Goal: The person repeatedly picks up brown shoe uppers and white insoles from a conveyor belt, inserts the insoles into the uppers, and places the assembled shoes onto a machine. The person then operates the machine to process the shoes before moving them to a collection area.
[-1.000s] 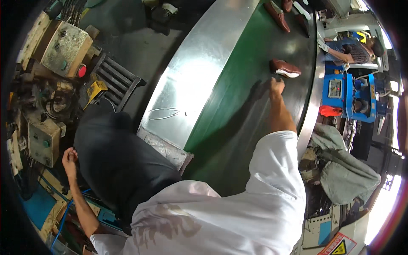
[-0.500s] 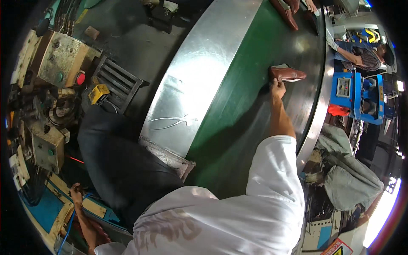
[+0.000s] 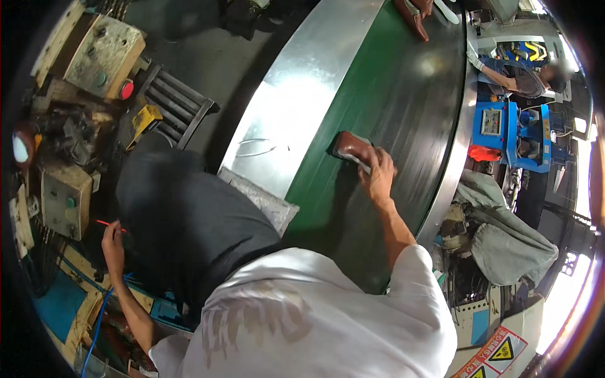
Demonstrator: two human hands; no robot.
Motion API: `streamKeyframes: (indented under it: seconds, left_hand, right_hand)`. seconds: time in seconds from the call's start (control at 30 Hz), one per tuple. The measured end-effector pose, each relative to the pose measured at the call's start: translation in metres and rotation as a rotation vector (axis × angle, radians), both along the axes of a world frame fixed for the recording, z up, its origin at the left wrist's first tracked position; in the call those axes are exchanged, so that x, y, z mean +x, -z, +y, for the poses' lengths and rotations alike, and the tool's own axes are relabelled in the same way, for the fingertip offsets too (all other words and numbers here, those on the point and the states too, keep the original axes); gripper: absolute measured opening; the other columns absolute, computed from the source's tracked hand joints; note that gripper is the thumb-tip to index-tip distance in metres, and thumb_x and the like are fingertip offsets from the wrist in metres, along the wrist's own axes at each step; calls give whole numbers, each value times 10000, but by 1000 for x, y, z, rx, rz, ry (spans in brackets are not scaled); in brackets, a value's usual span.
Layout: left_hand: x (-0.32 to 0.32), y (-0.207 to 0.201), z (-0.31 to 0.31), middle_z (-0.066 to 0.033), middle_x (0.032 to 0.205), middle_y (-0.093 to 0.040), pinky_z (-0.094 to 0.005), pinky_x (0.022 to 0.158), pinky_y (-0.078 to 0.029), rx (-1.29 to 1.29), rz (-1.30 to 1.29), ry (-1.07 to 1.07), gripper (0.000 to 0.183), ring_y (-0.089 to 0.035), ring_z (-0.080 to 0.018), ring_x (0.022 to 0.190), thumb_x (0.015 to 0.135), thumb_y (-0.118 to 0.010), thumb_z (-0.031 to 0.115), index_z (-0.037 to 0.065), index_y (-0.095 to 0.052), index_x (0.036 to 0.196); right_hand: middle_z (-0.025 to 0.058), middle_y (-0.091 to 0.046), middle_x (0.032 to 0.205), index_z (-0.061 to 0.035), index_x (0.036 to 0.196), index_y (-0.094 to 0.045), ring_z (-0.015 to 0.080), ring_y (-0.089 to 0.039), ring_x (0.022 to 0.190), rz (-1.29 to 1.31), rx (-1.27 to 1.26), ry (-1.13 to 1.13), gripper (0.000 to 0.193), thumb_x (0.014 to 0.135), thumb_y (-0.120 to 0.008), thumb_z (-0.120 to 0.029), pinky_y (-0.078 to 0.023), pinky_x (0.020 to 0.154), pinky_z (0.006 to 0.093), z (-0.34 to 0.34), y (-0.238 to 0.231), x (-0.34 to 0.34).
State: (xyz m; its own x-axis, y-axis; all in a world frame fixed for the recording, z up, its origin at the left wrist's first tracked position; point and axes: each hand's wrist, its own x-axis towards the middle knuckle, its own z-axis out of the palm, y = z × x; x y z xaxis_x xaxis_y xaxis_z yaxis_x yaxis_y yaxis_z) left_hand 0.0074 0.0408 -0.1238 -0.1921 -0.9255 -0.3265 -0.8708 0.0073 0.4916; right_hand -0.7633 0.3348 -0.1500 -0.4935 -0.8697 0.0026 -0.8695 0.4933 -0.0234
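Right hand grips brown shoe above the green belt

The brown shoe is at the belt's left side, close to the metal strip that borders it. The right hand comes from the near end of the belt, its fingers bent over the shoe's right end, with the thumb on the near side, pinching it. Whether the sole touches the belt is hard to tell.

The left hand is well apart from the belt, beside the dark trouser leg. Its fingers are curled; I cannot tell whether they pinch anything. A thin red line shows just beside the fingertips.

At the belt's far end lie more brown shoes, with 1 white piece near the right edge. A thin pale loop rests on the metal strip. Beyond the strip's left edge stand a dark slatted stool, a yellow box and a control box with 1 red button. Past the belt's right edge are a blue machine, a grey cloth and 1 co-worker in a striped top.
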Motion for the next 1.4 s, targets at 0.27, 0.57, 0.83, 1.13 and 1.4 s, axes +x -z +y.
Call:
streamKeyframes:
  seconds: [0.27,0.57,0.83,1.13,1.4]
  left_hand:
    - [-101,-33,-25,-184,1182,-717,-380,964,-534,-271,278,223,227,-706,-320,1081,1091,-565,73,-45,-680,1246]
    - [-243,-75,-15,-126,1349,-667,-307,933,-550,-76,874,148,546,-709,-166,1058,1046,-679,116,61,-520,1565]
    - [-167,-87,-13,-163,1050,-715,-348,822,-545,-511,736,-107,205,-694,-279,946,1012,-665,14,-8,-737,1203]
    - [-96,-107,20,-136,1072,-687,-425,735,-594,-566,418,69,239,-741,-367,887,959,-767,129,88,-772,1194]
    - [-104,-117,18,-168,1310,-666,-357,950,-572,-572,482,-100,443,-679,-290,1217,939,-718,-14,34,-685,1378]
  right_hand:
    - [342,-507,1558,117,1607,-342,409,-530,1445,-740,-179,613,1141,837,-859,-547,-440,1182,431,31,51,74]
    - [221,-718,1252,82,1533,-492,267,-710,1107,-1208,-148,115,795,963,-801,-378,-576,952,384,-160,-80,220]
    - [190,-610,1449,14,1630,-362,239,-614,1308,-1310,114,-543,975,871,-897,-285,-503,1104,366,-229,-88,359]
    - [152,-623,1452,-37,1643,-374,216,-614,1318,-1390,456,-688,958,863,-911,-182,-496,1126,365,-256,-104,389]
    - [215,-663,1435,-121,1658,-363,312,-664,1323,-1356,337,-734,1014,824,-919,-278,-515,1119,426,-275,-101,392]
